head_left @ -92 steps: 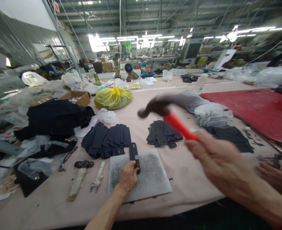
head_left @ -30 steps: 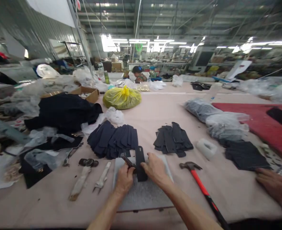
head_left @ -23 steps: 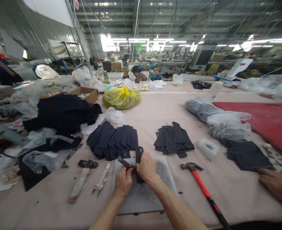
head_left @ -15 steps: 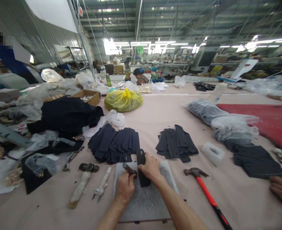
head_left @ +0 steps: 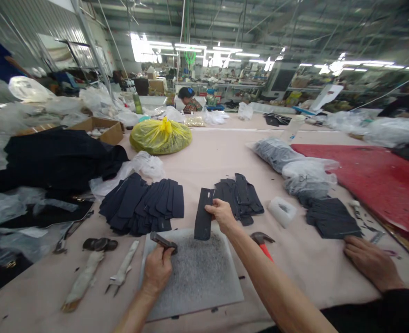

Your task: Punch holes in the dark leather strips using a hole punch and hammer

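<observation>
My left hand (head_left: 158, 270) is closed round a short dark metal tool (head_left: 163, 242) above the left part of a grey-white board (head_left: 197, 282). Between the thumb and fingers of my right hand (head_left: 222, 215) is a dark strip (head_left: 203, 222) with a small slot near its top, over the board's far edge. A fanned pile of dark pieces (head_left: 145, 203) lies left of the strip. Just behind my right hand is a second dark pile (head_left: 241, 196).
A hammer (head_left: 262, 239) lies right of the board, partly behind my right forearm. Left are a wrapped-handle mallet (head_left: 86, 273) and a pronged tool (head_left: 124, 268). Another person's hand (head_left: 373, 261) rests by a dark stack (head_left: 334, 219). A yellow bag (head_left: 161, 136) stands farther back.
My right hand has lifted the dark strip off the board, toward its far edge. My left hand still holds the tool. The view has shifted right, showing more of the other person's arm.
</observation>
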Tool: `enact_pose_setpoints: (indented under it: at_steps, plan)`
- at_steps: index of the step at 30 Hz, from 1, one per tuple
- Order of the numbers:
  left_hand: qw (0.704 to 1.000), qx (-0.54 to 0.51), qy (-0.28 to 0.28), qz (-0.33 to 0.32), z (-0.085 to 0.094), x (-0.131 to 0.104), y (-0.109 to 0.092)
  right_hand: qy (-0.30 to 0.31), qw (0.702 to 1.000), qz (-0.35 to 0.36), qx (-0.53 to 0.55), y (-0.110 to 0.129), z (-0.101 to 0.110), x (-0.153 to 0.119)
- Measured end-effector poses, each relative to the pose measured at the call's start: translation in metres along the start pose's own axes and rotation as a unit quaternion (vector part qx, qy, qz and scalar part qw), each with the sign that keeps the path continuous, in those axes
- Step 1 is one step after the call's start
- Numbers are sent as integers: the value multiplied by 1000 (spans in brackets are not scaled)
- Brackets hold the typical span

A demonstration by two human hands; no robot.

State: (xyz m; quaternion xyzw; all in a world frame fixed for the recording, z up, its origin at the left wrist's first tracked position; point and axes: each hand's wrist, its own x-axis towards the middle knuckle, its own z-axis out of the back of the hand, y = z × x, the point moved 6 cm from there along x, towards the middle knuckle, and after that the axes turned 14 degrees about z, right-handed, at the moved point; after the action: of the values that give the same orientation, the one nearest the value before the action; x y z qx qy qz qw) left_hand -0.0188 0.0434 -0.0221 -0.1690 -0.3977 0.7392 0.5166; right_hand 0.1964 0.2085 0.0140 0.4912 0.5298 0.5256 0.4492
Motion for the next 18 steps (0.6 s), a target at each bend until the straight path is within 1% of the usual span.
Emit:
enact_pose_setpoints:
  at_steps: [3,5,8,11,13,16,17,18]
  plan:
    - [1000,0,-7,-4,1,0,-2,-8,1000,-3,10,7,8,5]
    - [1000,-4,-8,-7,0,0,-1,-9,1000,-5,15,10,9,5]
    - [1000,-5,-4,0,-2,-1,4,-6,1000,-9,14,11,6,-1]
    - [1000,-9,10,22,-4,1,7,12,1000,-16,4,10,-4,-9]
    - [998,-22,27,45,-3,2,2,32,999,-23,4,12,-11,-17]
    - [992,-39,62,104,7,1,-16,76,996,-32,23,12,-18,-38]
    - [989,-29,71,126,11,1,-22,90,995,-32,23,9,-19,-45]
    - [986,-5,69,149,16,0,-26,91,995,-22,-13,4,-18,-50]
